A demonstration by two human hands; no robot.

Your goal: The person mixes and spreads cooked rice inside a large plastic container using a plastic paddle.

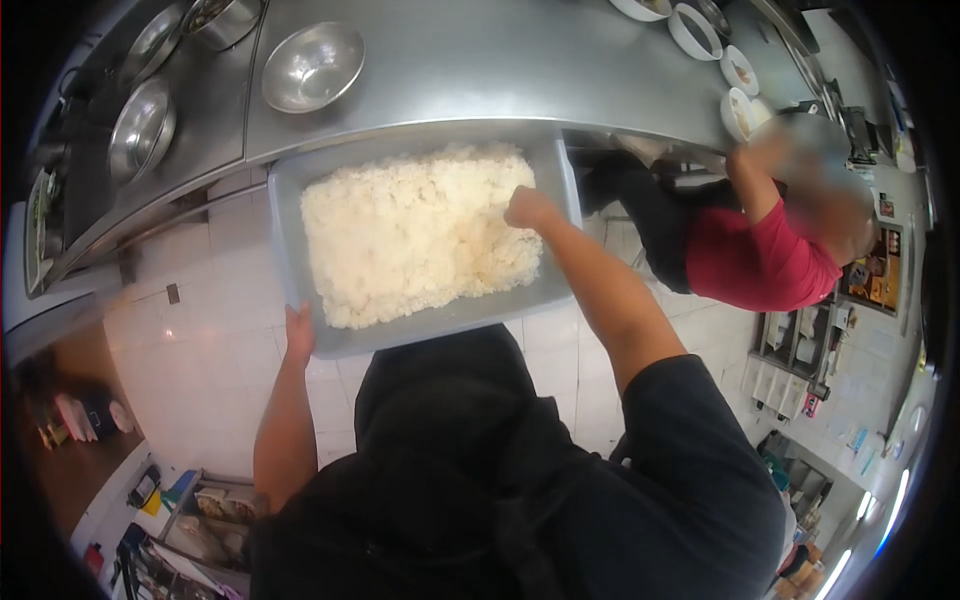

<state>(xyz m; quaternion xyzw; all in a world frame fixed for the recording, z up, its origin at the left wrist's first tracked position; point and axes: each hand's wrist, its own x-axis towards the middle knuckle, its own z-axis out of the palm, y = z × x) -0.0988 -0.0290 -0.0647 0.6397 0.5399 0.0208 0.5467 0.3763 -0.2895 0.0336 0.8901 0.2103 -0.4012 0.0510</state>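
A large grey plastic tub (290, 240) is in front of my body, its far side by the metal counter's edge. White, crumbly food that looks like cooked rice (400, 235) fills much of it, with a looser, lower patch on the right. My left hand (299, 332) grips the tub's near left corner, thumb up along the outside. Over the right part of the rice is my right hand (530, 208), its fingers curled closed at the surface. What those fingers hold, if anything, is hidden.
Across the far side runs a steel counter (480, 70) with a metal bowl (314, 67) on it. More metal bowls (143, 130) stand at the left, white bowls (695, 32) at the far right. A person in a red shirt (750, 255) is close on my right.
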